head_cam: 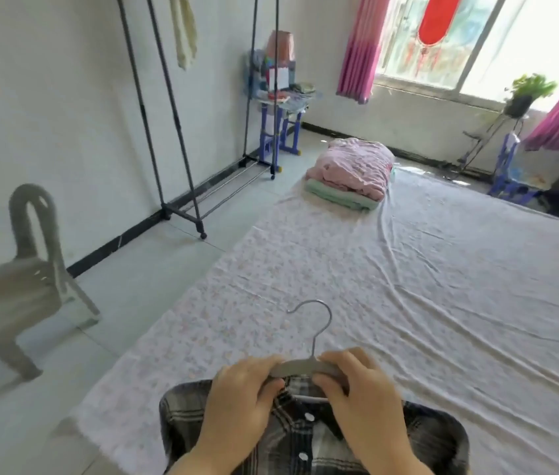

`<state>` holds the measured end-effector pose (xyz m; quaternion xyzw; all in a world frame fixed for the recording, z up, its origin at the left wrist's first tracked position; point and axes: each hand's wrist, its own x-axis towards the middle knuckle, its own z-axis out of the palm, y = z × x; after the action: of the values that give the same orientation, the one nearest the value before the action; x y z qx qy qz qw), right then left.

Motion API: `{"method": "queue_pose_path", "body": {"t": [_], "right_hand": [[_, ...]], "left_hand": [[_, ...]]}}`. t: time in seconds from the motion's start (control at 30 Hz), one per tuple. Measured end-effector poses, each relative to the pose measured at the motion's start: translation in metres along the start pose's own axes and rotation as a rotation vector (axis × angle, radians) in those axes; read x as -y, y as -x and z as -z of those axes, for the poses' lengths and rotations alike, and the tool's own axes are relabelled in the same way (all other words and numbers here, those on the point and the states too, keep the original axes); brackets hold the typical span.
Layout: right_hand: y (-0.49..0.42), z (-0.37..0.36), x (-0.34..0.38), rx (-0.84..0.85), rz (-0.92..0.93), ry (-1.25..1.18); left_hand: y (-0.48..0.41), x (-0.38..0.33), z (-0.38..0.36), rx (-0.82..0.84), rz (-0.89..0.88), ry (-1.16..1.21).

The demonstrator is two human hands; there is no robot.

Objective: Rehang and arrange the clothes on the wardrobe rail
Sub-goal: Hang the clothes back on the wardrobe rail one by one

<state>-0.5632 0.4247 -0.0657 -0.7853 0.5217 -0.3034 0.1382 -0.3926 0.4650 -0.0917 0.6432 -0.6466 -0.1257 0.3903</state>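
Observation:
A grey hanger point(300, 366) with a metal hook lies at the collar of a dark plaid shirt point(309, 437) spread on the bed's near end. My left hand point(237, 402) grips the hanger's left shoulder together with the collar. My right hand point(360, 395) grips its right shoulder the same way. The hook points away from me. The wardrobe rack point(182, 114) stands against the left wall; its top rail is out of frame. A pale cream garment point(184, 29) hangs down from it.
The bed point(408, 286) has a floral sheet, with folded pink and green bedding point(350, 174) at its far end. A grey plastic chair point(21, 279) stands left. A blue stand with clutter point(278, 97) is beyond the rack. Tiled floor lies between bed and rack.

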Motion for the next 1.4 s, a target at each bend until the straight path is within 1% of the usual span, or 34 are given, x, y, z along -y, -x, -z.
{"method": "queue_pose_path", "body": {"t": [0.1, 0.2, 0.3, 0.4, 0.63, 0.8, 0.97, 1.17, 1.27, 1.4], "right_hand": [[-0.002, 0.001, 0.035, 0.044, 0.288, 0.024], [-0.001, -0.009, 0.082, 0.122, 0.542, 0.001], [0.002, -0.028, 0.142, 0.161, 0.777, -0.010], [0.018, -0.053, 0.220, 0.197, 0.986, -0.030], [0.113, -0.126, 0.428, 0.234, 1.378, -0.318], [0.200, -0.177, 0.569, 0.275, 1.559, -0.471], [0.280, -0.217, 0.683, 0.284, 1.672, -0.649], [0.350, -0.273, 0.801, 0.352, 1.705, -0.866], [0.377, -0.301, 0.862, 0.391, 1.780, -0.950], [0.409, -0.320, 0.937, 0.485, 1.875, -1.020]], "left_hand": [[0.024, -0.004, 0.055, -0.179, 0.111, -0.027], [0.066, 0.003, 0.108, -0.297, 0.238, -0.049], [0.116, 0.009, 0.160, -0.409, 0.354, -0.101], [0.174, 0.016, 0.217, -0.575, 0.453, -0.194], [0.338, 0.050, 0.354, -0.923, 0.659, -0.407], [0.456, 0.074, 0.448, -1.034, 0.816, -0.513], [0.544, 0.079, 0.527, -1.098, 0.971, -0.658], [0.617, 0.113, 0.606, -1.228, 1.142, -0.841], [0.643, 0.131, 0.645, -1.306, 1.201, -0.902], [0.668, 0.138, 0.690, -1.413, 1.311, -0.935]]}}
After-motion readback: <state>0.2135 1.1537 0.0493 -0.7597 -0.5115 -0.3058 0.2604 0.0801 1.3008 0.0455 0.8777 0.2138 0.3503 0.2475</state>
